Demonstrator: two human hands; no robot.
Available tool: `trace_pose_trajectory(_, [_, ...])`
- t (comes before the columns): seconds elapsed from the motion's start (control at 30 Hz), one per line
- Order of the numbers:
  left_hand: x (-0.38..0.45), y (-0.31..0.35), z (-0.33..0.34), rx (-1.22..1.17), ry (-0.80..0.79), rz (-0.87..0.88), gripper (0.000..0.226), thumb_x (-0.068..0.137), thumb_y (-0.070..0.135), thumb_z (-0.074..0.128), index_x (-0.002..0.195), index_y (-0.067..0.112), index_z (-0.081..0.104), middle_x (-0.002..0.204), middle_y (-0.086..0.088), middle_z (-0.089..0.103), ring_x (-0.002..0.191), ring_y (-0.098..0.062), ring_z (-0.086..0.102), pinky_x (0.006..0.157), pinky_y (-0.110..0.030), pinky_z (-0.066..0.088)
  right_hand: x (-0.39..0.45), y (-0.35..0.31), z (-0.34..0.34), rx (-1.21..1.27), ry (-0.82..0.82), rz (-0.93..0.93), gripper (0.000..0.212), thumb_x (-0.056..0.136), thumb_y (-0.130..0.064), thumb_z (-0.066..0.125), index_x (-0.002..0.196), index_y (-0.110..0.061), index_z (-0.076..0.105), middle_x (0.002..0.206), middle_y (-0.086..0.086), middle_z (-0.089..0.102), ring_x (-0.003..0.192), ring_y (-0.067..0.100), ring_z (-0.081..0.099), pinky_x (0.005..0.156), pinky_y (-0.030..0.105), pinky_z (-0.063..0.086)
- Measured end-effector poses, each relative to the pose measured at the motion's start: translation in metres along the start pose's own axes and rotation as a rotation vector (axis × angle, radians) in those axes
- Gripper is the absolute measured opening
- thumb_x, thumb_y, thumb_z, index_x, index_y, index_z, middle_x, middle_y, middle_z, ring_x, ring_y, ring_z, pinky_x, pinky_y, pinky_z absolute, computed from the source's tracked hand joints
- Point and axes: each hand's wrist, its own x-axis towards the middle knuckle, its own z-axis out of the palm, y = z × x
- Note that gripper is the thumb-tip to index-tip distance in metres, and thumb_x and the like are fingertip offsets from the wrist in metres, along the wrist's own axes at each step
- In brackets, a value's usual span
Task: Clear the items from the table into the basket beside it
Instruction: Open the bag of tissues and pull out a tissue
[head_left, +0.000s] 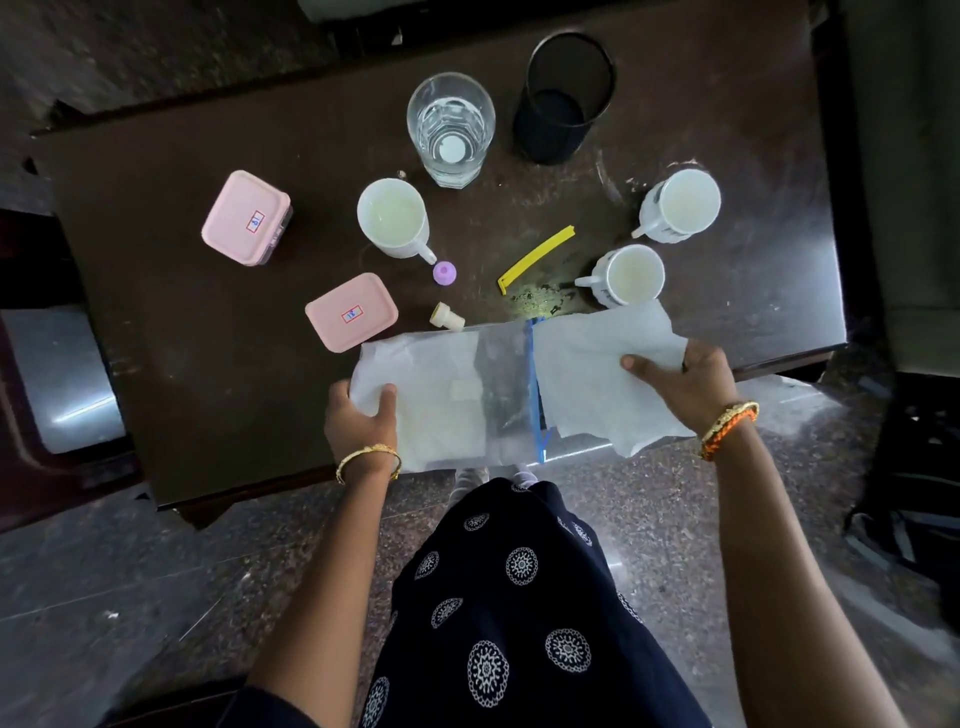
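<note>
Both hands lift a clear zip bag (506, 384) over the table's (171, 364) near edge, the left hand (361, 415) pinching its closed end and the right hand (685, 382) gripping the paper (597, 374) at its mouth, seemingly to carry it, while no basket is visible.

On the table (208, 364) stand three white mugs (393, 218) (678, 205) (626, 274), two pink lidded boxes (245, 217) (351, 312), one clear glass (451, 129) and one black mesh pen holder (564, 97). There is one yellow bag clip (536, 258), one zip bag (506, 384), what look like two paper sheets (421, 374) (597, 364), and two small caps, purple (445, 272) and cream (447, 315).
</note>
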Motion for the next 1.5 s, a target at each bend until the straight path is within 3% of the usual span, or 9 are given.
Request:
trace_pose_trajectory(0.1, [-0.021, 0.022, -0.002, 0.206, 0.16, 0.062, 0.061, 0.074, 0.021, 0.07, 0.127, 0.005, 0.044, 0.131, -0.022, 0.044, 0.117, -0.04, 0.045, 0.09, -0.05, 0.043, -0.007, -0.017, -0.011, 0.053, -0.096, -0.121, 0.014, 0.075, -0.014, 0.076, 0.073, -0.023, 0.066, 0.07, -0.015, 0.066, 0.056, -0.004, 0.063, 0.046, 0.006, 0.046])
trace_pose_trajectory(0.2, [-0.046, 0.058, -0.01, 0.039, 0.196, 0.483, 0.056, 0.076, 0.029, 0.068, 0.123, 0.005, 0.05, 0.126, -0.014, 0.052, 0.115, -0.03, 0.047, 0.096, -0.039, 0.039, -0.007, -0.04, -0.017, 0.021, -0.267, -0.158, 0.01, 0.07, -0.024, 0.079, 0.069, -0.025, 0.069, 0.064, -0.017, 0.071, 0.059, -0.003, 0.066, 0.053, 0.013, 0.054])
trace_pose_trajectory(0.3, [-0.064, 0.109, -0.02, -0.097, -0.29, 0.757, 0.05, 0.08, 0.054, 0.055, 0.117, 0.02, 0.055, 0.108, 0.015, 0.059, 0.102, 0.002, 0.052, 0.091, -0.016, 0.039, -0.001, -0.069, -0.015, -0.142, -0.513, -0.177, 0.016, 0.062, -0.041, 0.079, 0.071, -0.029, 0.072, 0.071, -0.015, 0.073, 0.065, 0.0, 0.068, 0.055, 0.014, 0.055])
trace_pose_trajectory(0.47, [-0.05, 0.156, -0.025, -0.183, -1.0, 0.228, 0.04, 0.081, 0.056, 0.054, 0.088, 0.018, 0.062, 0.087, -0.001, 0.061, 0.083, -0.014, 0.056, 0.09, -0.042, 0.047, 0.015, -0.101, -0.001, -0.254, -0.657, -0.189, 0.02, 0.066, -0.04, 0.08, 0.078, -0.026, 0.073, 0.073, -0.016, 0.073, 0.066, 0.004, 0.07, 0.054, 0.013, 0.054])
trace_pose_trajectory(0.57, [-0.042, 0.146, -0.027, -0.348, -0.982, 0.119, 0.017, 0.091, 0.023, 0.055, 0.091, 0.013, 0.07, 0.087, -0.005, 0.073, 0.082, -0.02, 0.068, 0.092, -0.038, 0.051, 0.02, -0.101, 0.004, -0.171, -0.572, -0.234, 0.016, 0.071, -0.033, 0.078, 0.084, -0.028, 0.069, 0.069, -0.022, 0.072, 0.065, -0.001, 0.068, 0.053, 0.011, 0.053])
trace_pose_trajectory(0.83, [-0.032, 0.111, -0.021, -0.4, -0.961, 0.144, 0.015, 0.091, 0.014, 0.056, 0.094, 0.016, 0.071, 0.085, 0.005, 0.076, 0.082, -0.011, 0.071, 0.079, -0.025, 0.058, 0.01, -0.077, 0.036, 0.221, -0.356, -0.391, 0.021, 0.078, -0.01, 0.073, 0.088, -0.028, 0.068, 0.081, -0.011, 0.072, 0.071, 0.002, 0.064, 0.07, 0.017, 0.054])
trace_pose_trajectory(1.23, [-0.023, 0.103, -0.02, -0.436, -0.908, 0.065, 0.018, 0.09, 0.03, 0.056, 0.091, 0.022, 0.072, 0.104, 0.003, 0.071, 0.113, -0.019, 0.06, 0.104, -0.036, 0.043, 0.011, -0.082, 0.056, 0.142, -0.264, -0.445, 0.022, 0.078, -0.007, 0.073, 0.072, -0.027, 0.066, 0.067, 0.001, 0.059, 0.052, -0.005, 0.044, 0.054, 0.004, 0.036])
trace_pose_trajectory(1.37, [-0.019, 0.104, -0.016, -0.474, -0.915, -0.028, 0.029, 0.091, 0.039, 0.053, 0.107, 0.02, 0.068, 0.121, -0.006, 0.066, 0.12, -0.022, 0.056, 0.11, -0.044, 0.037, 0.01, -0.082, 0.064, 0.079, -0.283, -0.47, 0.024, 0.081, -0.008, 0.07, 0.072, -0.029, 0.064, 0.066, -0.001, 0.057, 0.057, 0.001, 0.042, 0.058, 0.011, 0.037])
trace_pose_trajectory(1.5, [-0.013, 0.103, -0.014, -0.445, -0.948, -0.052, 0.024, 0.091, 0.036, 0.052, 0.094, 0.024, 0.073, 0.097, 0.002, 0.075, 0.096, -0.018, 0.068, 0.092, -0.039, 0.051, 0.012, -0.088, 0.066, 0.039, -0.336, -0.485, 0.012, 0.083, -0.003, 0.066, 0.081, -0.015, 0.065, 0.077, 0.01, 0.064, 0.074, 0.018, 0.053, 0.071, 0.03, 0.045])
